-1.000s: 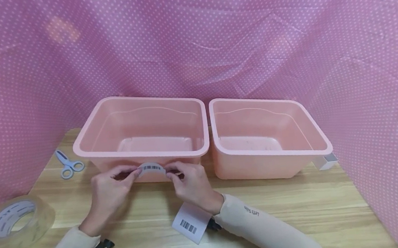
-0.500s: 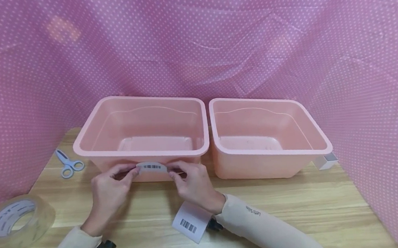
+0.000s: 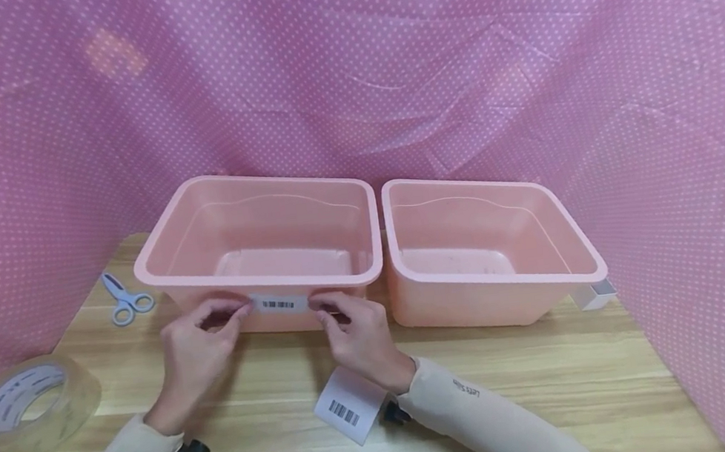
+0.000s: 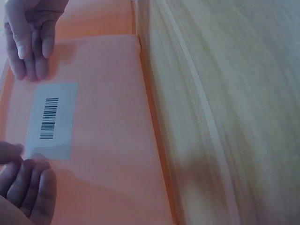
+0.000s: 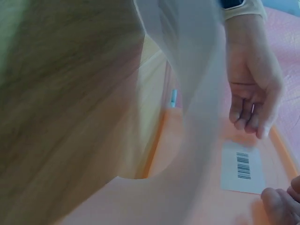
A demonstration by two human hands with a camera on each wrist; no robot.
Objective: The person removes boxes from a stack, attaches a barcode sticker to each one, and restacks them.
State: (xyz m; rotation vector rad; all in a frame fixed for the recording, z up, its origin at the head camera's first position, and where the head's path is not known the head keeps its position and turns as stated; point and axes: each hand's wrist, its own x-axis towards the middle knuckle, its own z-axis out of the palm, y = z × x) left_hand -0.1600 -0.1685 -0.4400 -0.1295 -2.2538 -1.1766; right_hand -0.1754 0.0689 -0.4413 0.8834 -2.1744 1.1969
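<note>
**Label flat on left bin, a hand at each end**

Surface: wood-grain table [image 3: 280,444], pale, streaked. Room: pink cloth [image 3: 451,59] with white dots, creased, hanging behind and at both sides. On the table, left to right: tape roll [image 3: 79,400], lying flat; blue scissors [image 3: 125,298], handles toward the wearer; left bin [image 3: 261,278] and right bin [image 3: 466,311], both pink and upright, near each other; white box [image 3: 593,295], partly hidden by the right bin.

Label [image 3: 279,305]: against the front wall of the left bin, below the rim, barcode facing out.

Left hand [image 3: 197,349]: reaches up from lower left; thumb and forefinger together, pinching the label's left end. Right hand [image 3: 363,338]: comes in from lower right, thumb and forefinger bent close at the right end; cannot tell whether they pinch it. Barcoded sheet [image 3: 344,407]: beside the right wrist, curled.
</note>
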